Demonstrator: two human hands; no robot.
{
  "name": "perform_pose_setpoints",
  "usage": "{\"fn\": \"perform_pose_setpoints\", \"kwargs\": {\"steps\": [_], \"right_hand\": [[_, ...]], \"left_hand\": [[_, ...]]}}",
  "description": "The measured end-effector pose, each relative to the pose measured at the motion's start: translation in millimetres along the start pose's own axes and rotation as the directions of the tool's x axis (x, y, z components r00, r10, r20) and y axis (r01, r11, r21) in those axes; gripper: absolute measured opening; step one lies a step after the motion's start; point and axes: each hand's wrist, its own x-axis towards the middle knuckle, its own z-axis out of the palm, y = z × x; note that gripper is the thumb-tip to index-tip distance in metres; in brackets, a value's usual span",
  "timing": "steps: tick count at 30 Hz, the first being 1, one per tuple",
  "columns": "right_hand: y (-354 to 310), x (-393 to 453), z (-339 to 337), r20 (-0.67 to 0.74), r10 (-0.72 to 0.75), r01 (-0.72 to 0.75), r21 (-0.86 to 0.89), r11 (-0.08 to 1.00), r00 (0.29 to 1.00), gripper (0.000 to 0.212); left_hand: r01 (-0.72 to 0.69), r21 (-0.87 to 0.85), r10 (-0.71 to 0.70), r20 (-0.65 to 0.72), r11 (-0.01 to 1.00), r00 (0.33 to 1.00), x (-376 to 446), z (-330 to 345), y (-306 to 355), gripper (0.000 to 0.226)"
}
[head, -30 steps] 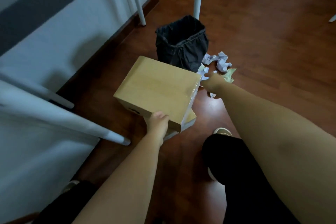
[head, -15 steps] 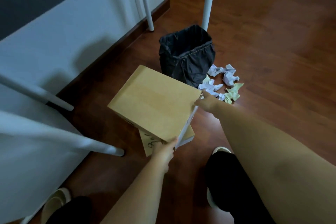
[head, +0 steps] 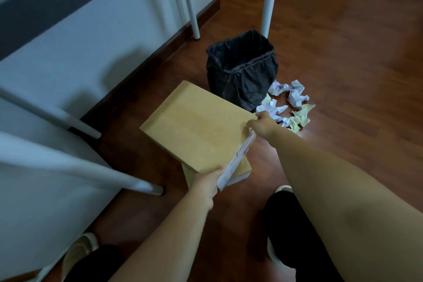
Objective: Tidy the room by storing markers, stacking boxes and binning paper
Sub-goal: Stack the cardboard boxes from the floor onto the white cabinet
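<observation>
Two hands hold the upper cardboard box (head: pixel 196 130): the left hand (head: pixel 204 184) closed on its near corner, the right hand (head: pixel 261 122) pinching its far corner. It hangs tilted over a lower box (head: pixel 240 170) on the floor, beside the black bin (head: pixel 242 71). Stacking looks underway; next, level it and square the edges. Crumpled paper (head: pixel 289 107) lies on the floor beside the bin.
</observation>
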Motion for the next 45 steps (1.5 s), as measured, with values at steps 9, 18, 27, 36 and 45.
{"fn": "perform_pose_setpoints", "kwargs": {"steps": [9,18,27,36,45], "right_hand": [[-14,-77,17,-0.046,-0.212,0.216,0.281,0.935,0.976,0.036],[-55,-209,-13,-0.164,-0.474,0.501,0.306,0.809,0.865,0.044],[-87,-350,-65,-0.469,-0.581,0.744,0.348,0.57,0.665,0.05],[-125,-453,-107,-0.647,-0.661,0.884,0.043,0.466,0.38,0.058],[-138,-530,-101,-0.705,-0.709,1.0,0.002,0.002,0.003,0.052]], "left_hand": [[-0.291,0.0,0.285,-0.196,0.957,0.938,-69,-69,53,0.039],[-0.517,0.108,0.527,-0.245,0.849,0.814,-182,-114,104,0.044],[-0.76,-0.018,0.756,-0.097,0.649,0.648,-326,-112,131,0.036],[-0.851,-0.219,0.86,-0.083,0.478,0.504,-434,-99,135,0.059],[-0.891,-0.428,0.931,-0.242,0.151,0.274,-520,-117,141,0.035]]}}
